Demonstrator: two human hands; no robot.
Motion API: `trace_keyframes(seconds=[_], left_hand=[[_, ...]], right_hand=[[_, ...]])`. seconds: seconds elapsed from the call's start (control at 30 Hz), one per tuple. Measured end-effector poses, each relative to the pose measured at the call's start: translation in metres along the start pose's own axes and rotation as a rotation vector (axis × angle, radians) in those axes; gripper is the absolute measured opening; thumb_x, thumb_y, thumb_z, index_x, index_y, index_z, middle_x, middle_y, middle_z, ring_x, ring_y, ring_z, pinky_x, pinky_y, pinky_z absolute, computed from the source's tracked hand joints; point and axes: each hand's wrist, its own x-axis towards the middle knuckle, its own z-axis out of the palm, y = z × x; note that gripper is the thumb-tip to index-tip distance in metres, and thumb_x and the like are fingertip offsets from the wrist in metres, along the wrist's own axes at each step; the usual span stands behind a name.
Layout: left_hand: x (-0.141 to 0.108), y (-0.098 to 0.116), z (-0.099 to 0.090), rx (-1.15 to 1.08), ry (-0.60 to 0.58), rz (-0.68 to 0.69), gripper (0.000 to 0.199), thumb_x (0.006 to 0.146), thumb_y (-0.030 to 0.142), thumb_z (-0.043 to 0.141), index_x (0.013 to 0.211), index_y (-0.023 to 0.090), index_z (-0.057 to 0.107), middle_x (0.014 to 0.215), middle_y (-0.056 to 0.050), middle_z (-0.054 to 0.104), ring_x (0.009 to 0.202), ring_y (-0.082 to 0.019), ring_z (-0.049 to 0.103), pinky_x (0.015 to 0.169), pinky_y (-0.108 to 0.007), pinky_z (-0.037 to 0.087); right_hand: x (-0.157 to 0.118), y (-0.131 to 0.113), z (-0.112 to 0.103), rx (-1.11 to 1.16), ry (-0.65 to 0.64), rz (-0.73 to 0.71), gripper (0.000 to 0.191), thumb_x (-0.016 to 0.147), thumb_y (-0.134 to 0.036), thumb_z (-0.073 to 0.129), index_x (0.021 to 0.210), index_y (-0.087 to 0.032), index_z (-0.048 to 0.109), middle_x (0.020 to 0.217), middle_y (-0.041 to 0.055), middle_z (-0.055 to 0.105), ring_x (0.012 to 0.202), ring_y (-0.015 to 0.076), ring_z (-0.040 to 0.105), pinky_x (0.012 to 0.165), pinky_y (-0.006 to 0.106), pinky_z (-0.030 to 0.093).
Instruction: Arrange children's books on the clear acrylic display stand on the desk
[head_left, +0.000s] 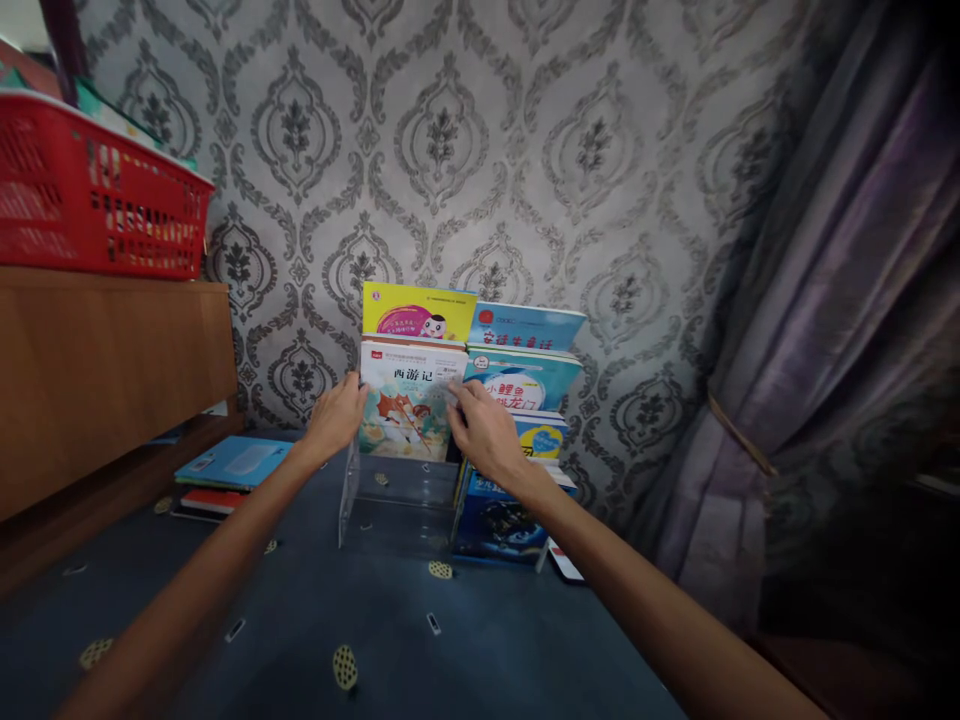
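Note:
A white-covered picture book stands upright in the left column of a clear plastic book rack. My left hand is closed on its left edge, and my right hand grips its right edge. Behind it rises a yellow book with a pink patch. The right column holds a light blue book, a teal book and, at the front, a dark blue book. The lower left tiers of the rack show bare plastic in front of the white book.
To the left, a blue book lies on a small stack beside a wooden cabinet. A red basket sits on the cabinet. A patterned wall is behind the rack, and a grey curtain hangs right.

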Motion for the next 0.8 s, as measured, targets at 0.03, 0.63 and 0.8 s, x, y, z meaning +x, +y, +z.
trace_keyframes(seconds=[0.03,0.63,0.8], left_hand=[[0.0,-0.001,0.0,-0.008,-0.006,0.005,0.026,0.104,0.033,0.031,0.107,0.019,0.053,0.112,-0.014,0.07,0.101,-0.026,0.067,0.08,-0.033,0.046],[0.002,-0.006,0.006,-0.062,-0.025,0.017,0.025,0.103,0.03,0.035,0.104,0.017,0.056,0.112,-0.013,0.069,0.104,-0.025,0.065,0.083,-0.032,0.045],[0.004,-0.007,0.008,-0.074,-0.023,0.027,0.025,0.103,0.029,0.035,0.103,0.017,0.057,0.111,-0.013,0.069,0.101,-0.025,0.065,0.082,-0.032,0.045]], right_hand=[[-0.002,0.0,0.0,0.01,0.005,-0.005,0.032,0.097,-0.022,0.045,0.124,-0.018,0.063,0.111,0.013,0.065,0.097,0.0264,0.065,0.076,0.033,0.052],[-0.001,0.006,0.004,0.239,-0.111,0.073,0.028,0.093,-0.022,0.054,0.114,-0.012,0.07,0.108,0.0122,0.073,0.092,0.0211,0.067,0.087,0.031,0.047],[0.0,0.001,0.006,0.258,-0.135,0.059,0.027,0.092,-0.021,0.054,0.111,-0.013,0.072,0.106,0.0113,0.073,0.095,0.0212,0.067,0.089,0.031,0.047]])
